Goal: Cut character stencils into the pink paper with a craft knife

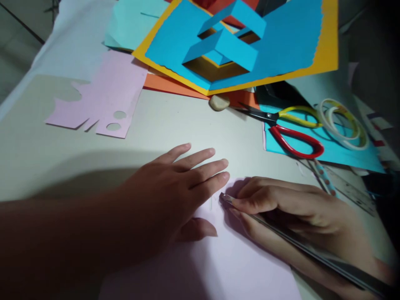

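Note:
A light pink sheet of paper (pixel 243 266) lies on the table at the bottom centre. My left hand (pixel 175 191) rests palm down over its upper part, fingers spread, holding nothing. At the right, my right hand (pixel 290 212) is closed around a slim dark craft knife (pixel 290 237). The knife's metal tip is at the paper, just right of my left index fingertip. A short thin slit or line shows on the paper between the two hands.
Red-and-yellow-handled scissors (pixel 270 117), tape rolls (pixel 343 125) and a small stone (pixel 219 102) lie beyond my right hand. A blue and yellow pop-up card (pixel 200 62) stands at the back. A cut pink paper piece (pixel 103 96) lies back left.

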Tool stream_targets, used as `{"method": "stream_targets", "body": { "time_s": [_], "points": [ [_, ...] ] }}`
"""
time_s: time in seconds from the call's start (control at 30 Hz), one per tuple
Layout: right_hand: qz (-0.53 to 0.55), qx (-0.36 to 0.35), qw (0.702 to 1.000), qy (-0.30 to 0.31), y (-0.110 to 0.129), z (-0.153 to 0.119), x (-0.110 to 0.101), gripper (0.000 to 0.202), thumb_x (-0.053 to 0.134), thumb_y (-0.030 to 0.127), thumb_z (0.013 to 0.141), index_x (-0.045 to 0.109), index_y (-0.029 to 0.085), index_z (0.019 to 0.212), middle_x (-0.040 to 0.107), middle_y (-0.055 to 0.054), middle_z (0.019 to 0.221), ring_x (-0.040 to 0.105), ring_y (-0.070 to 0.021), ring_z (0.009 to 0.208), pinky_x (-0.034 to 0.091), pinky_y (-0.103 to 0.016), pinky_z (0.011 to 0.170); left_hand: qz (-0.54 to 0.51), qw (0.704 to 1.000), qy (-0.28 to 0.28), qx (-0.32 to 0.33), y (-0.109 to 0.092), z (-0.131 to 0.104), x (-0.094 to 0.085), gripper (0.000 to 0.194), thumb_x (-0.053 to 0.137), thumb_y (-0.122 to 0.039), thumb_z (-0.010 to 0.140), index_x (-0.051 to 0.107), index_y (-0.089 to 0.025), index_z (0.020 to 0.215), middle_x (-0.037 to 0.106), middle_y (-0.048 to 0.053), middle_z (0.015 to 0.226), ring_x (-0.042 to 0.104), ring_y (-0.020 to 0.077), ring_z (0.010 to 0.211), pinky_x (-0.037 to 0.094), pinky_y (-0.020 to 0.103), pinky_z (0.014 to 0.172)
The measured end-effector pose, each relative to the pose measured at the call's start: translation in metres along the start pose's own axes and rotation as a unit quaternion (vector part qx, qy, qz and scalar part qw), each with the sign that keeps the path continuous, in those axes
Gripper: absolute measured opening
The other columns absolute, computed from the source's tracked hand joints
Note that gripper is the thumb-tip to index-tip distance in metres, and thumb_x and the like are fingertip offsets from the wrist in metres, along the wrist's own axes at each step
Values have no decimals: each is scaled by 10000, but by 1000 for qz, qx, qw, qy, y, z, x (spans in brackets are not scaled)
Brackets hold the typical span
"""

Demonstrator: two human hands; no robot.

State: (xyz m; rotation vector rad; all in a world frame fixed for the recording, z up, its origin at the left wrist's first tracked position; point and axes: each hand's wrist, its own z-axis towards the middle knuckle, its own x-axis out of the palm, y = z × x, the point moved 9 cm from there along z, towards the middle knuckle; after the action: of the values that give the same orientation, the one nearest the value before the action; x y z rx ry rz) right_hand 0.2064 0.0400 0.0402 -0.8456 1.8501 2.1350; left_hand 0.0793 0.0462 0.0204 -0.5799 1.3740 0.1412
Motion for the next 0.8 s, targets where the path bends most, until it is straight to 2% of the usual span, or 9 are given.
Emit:
{"method": "stream_targets", "body": {
  "time_s": [0.2,0.3,0.47,0.63,0.8],
  "points": [
    [18,48,999,-8,-9,-2,-3,125,752,126,825,748,243,780,797,-10,810,787,-190,768,634,-214,623,6,1000,2,2,-1,0,0,613,479,-529,1040,398,-146,1511,400,50,1620,286,259,1530,184,472,1266],
    [31,48,998,-3,-9,-3,-1,123,746,132,831,763,249,795,809,-12,843,792,-188,785,638,-205,640,6,1000,0,2,-1,0,0,614,476,-531,1041,392,-147,1512,401,52,1620,284,263,1532,183,481,1266],
    [78,30,995,-56,-13,-7,-10,194,770,110,785,747,294,841,812,44,826,764,-119,673,613,-133,601,-5,1000,-10,4,0,-1,-2,572,481,-508,1044,409,-161,1493,415,52,1612,292,265,1530,185,493,1270],
    [56,9,998,-5,-5,-2,0,140,766,124,808,735,259,823,810,21,867,777,-127,767,620,-131,671,-26,1000,-13,2,1,1,-1,573,528,-490,1024,404,-198,1502,425,40,1606,299,276,1532,194,515,1276],
    [48,38,998,-8,-7,1,0,131,769,128,812,741,256,815,812,13,883,785,-138,815,617,-129,688,-15,1000,-1,4,1,2,1,580,510,-526,1024,416,-190,1488,400,39,1620,302,278,1533,224,540,1267]
  ]
}}
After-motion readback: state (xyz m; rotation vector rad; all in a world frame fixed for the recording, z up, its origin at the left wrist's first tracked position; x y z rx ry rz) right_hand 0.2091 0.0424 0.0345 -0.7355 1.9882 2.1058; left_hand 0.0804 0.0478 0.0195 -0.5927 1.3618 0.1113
